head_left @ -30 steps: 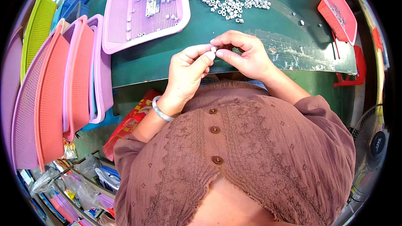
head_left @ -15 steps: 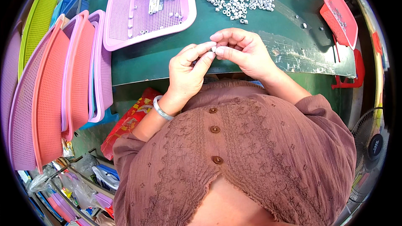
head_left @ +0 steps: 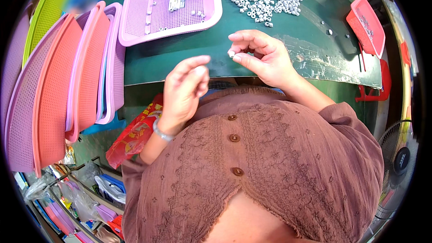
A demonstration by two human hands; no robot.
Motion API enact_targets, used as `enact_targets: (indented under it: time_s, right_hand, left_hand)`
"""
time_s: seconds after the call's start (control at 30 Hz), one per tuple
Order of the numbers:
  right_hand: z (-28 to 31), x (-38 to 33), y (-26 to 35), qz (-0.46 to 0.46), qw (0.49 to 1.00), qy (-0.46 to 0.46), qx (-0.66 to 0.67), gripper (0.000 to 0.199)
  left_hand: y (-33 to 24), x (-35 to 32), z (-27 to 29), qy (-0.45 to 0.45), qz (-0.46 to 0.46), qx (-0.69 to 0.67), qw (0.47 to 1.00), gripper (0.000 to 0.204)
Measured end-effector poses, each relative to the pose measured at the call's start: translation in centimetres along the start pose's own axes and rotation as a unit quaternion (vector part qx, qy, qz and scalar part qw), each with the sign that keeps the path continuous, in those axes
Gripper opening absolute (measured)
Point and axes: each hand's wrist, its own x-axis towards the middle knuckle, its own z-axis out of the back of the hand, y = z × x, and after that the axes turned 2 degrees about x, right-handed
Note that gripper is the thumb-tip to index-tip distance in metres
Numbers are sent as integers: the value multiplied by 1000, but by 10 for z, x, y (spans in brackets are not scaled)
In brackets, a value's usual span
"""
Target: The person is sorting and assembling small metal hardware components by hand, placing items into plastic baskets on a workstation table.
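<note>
Silver bead (head_left: 231, 54), one, pinched between thumb and fingertip of our right hand (head_left: 261, 58), above the green table (head_left: 180, 60) edge. Our left hand (head_left: 184, 90) hangs beside it, fingers loosely curled, holding nothing we can see. Risk, as we judge it: so slight a pinch could slip, dropping the bead into our lap, clear of the pink tray (head_left: 135, 18).
</note>
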Motion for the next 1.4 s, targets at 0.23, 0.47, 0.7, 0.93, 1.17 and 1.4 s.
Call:
enact_targets:
  time_s: [0.23,0.47,0.7,0.93,1.17,1.4]
  right_hand:
    - [-17,5,7,41,992,22,-115,17]
    - [-31,5,0,-44,998,30,16,15]
    - [-32,-4,7,-68,997,30,23,14]
    - [-36,-9,10,-82,996,12,25,13]
    - [-39,-2,12,-91,995,25,41,12]
    - [-25,-2,13,-108,988,15,106,13]
  left_hand:
    - [-13,-113,97,-163,-34,-306,938,29]
    - [-33,-175,235,-417,-306,-427,742,57]
    - [-107,-176,316,-388,-440,-474,657,74]
    - [-132,-182,330,-300,-493,-432,693,44]
    - [-117,-205,360,-210,-481,-414,744,32]
    - [-102,-208,340,-367,-346,-361,784,37]
